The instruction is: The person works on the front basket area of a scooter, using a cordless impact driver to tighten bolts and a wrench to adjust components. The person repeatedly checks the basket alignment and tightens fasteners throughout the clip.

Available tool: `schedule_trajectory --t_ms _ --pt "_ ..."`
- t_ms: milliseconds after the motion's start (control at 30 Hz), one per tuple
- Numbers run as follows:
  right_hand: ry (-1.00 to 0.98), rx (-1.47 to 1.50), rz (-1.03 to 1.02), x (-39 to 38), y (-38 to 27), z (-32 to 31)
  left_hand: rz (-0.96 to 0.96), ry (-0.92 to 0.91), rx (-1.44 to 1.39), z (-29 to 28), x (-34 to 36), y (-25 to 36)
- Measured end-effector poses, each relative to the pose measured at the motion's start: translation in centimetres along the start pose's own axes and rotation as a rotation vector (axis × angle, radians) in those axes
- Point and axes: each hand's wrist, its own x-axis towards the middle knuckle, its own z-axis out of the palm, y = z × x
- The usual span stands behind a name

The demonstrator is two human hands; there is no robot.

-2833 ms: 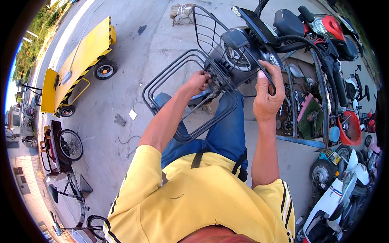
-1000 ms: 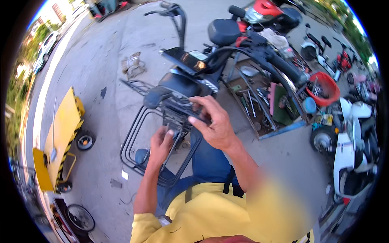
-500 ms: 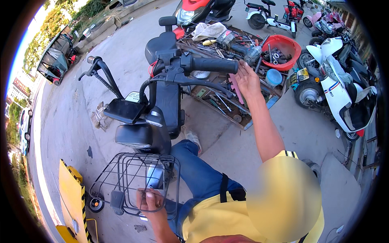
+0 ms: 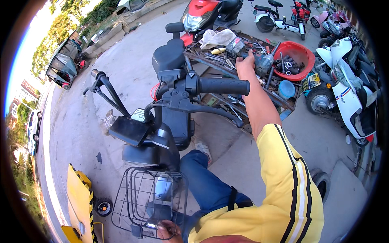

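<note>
Around me, an open-air scooter-repair yard [image 4: 93, 125]: red scooter [image 4: 193, 17], white scooter [image 4: 349, 106], low table [image 4: 214, 66] of tools [image 4: 265, 63], red basin [image 4: 310, 60] of sockets [image 4: 288, 66].

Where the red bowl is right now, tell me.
In the head view, the red bowl is at the upper right, just above the small blue tub, right of the right hand.

Head-worn left fisheye, looking down and forward — wire basket [image 4: 137, 231] near, red scooter [image 4: 201, 15] farther off
</note>
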Motion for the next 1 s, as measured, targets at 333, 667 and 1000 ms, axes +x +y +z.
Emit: schedule_trajectory --t_ms 333,667,1000 --pt "-0.704 -0.449 0.12 12.4 -0.9 2.3 -0.414 -0.101 0.453 -6.2 -2.5 -0.2" --pt "-0.771 -0.787 -0.71 14.2 -5.9 3.2 -0.701 -0.58 1.054 -8.8 -4.9 1.5" --pt "-1.03 -0.802 -1.347 13.7 -16.3 0.5 -0.363 -0.907 0.942 -9.8 -0.8 7.0"
